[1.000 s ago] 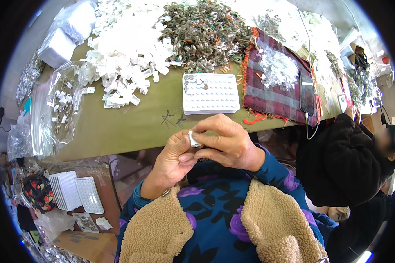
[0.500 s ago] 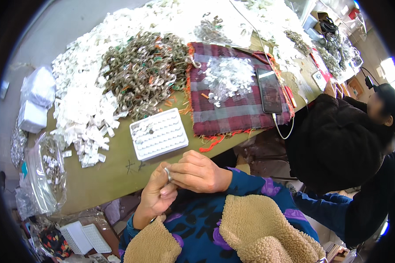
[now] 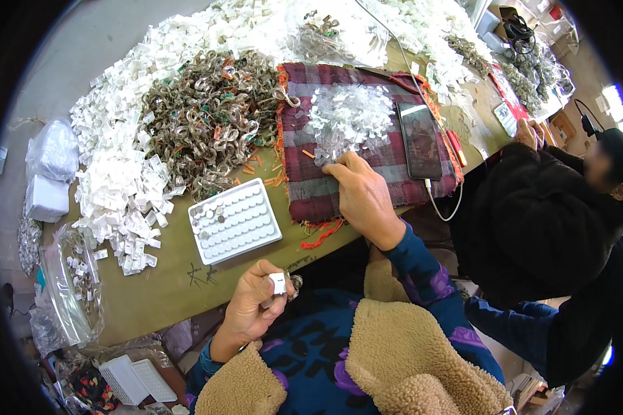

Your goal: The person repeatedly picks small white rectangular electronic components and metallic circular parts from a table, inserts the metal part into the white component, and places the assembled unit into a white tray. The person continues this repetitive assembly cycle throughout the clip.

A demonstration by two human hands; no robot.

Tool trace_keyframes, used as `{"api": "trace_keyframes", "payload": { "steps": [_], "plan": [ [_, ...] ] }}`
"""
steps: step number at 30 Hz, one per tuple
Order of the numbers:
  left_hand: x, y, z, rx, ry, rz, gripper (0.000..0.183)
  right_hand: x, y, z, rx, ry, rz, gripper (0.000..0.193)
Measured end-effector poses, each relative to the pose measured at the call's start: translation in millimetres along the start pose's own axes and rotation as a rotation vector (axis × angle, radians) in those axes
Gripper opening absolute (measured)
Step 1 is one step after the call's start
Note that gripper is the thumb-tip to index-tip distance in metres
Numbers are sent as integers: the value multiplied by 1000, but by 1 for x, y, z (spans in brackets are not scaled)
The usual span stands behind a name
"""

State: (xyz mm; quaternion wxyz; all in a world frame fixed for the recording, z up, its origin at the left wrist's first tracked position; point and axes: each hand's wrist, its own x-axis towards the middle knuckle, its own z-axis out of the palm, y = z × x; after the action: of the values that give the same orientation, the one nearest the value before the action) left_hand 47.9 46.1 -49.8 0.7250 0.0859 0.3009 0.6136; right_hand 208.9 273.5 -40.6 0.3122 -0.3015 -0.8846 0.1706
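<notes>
My left hand point(image 3: 246, 311) is closed at the table's front edge, thumb and fingers around a small white plastic piece point(image 3: 277, 283). A shiny, clear-looking bit point(image 3: 296, 284) shows beside its fingertips. My right hand point(image 3: 367, 197) reaches over the plaid cloth point(image 3: 301, 190). Its fingers are pinched together at the near edge of a pile of small clear plastic flakes point(image 3: 353, 117); what lies between the fingertips is hidden. To the left stands a white tray point(image 3: 246, 238) with rows of round pockets, several holding small round pieces.
A heap of brownish clear looped strips point(image 3: 211, 117) and a large mass of white plastic pieces point(image 3: 124, 180) cover the left and back. A phone point(image 3: 420, 142) on a white cable, scissors point(image 3: 394, 77) and a red-handled tool point(image 3: 456, 147) lie rightward. A co-worker point(image 3: 526, 228) sits at right.
My hands have come apart. The right hand has moved forward and right to the clear flakes; the left stays near the table edge, now showing the white piece.
</notes>
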Motion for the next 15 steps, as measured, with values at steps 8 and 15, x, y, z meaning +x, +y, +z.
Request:
{"api": "trace_keyframes", "payload": {
  "steps": [8,15],
  "plan": [
    [-1,-1,-3,-4,-22,8,35,-16,-1,-6,286,114,160,12],
    [-2,-2,-4,-72,-34,45,26,-21,-10,-12,266,2,290,9]
  ]
}}
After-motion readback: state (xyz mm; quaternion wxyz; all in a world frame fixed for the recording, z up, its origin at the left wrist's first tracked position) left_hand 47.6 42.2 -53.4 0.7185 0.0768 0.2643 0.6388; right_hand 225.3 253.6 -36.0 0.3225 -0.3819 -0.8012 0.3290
